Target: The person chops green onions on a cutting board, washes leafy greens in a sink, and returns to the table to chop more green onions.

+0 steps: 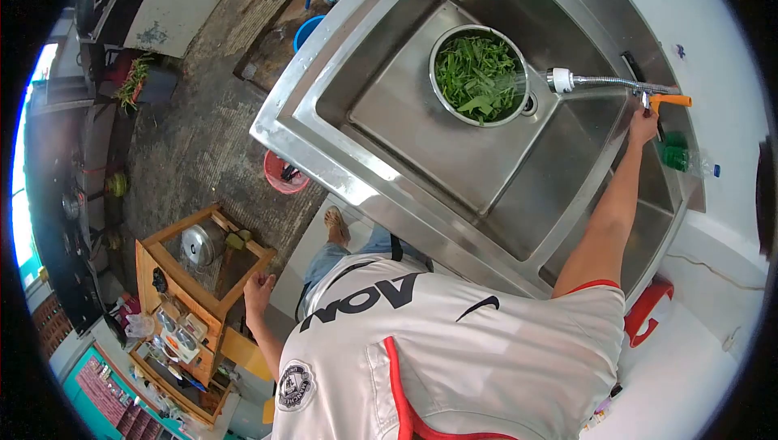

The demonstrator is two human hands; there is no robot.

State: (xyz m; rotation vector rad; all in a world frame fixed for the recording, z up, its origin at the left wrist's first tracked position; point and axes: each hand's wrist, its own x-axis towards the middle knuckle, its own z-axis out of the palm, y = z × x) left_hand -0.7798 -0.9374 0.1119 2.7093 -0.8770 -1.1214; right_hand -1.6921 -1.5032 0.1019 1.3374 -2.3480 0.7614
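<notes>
My right hand (644, 126) reaches to the back of the steel sink, its fingers closed on the tap (646, 103) just below the orange lever (673, 100). A flexible metal spout (604, 81) with a white-collared head (560, 80) runs from the tap to the rim of a round metal bowl (434, 87). Faint streaks of water fall from the head onto cut green leaves (480, 74) in the bowl, which sits in the large basin (421, 144). My left hand (259, 292) hangs at my side, empty, loosely curled with the thumb apart.
A green plastic bottle (681, 160) lies by the tap. The sink's raised front edge (356, 185) lies before me. On the floor stand a red basket (285, 177) and a blue bucket (306, 32). A wooden table frame (180, 225) with a lidded pot (203, 244) is at my left.
</notes>
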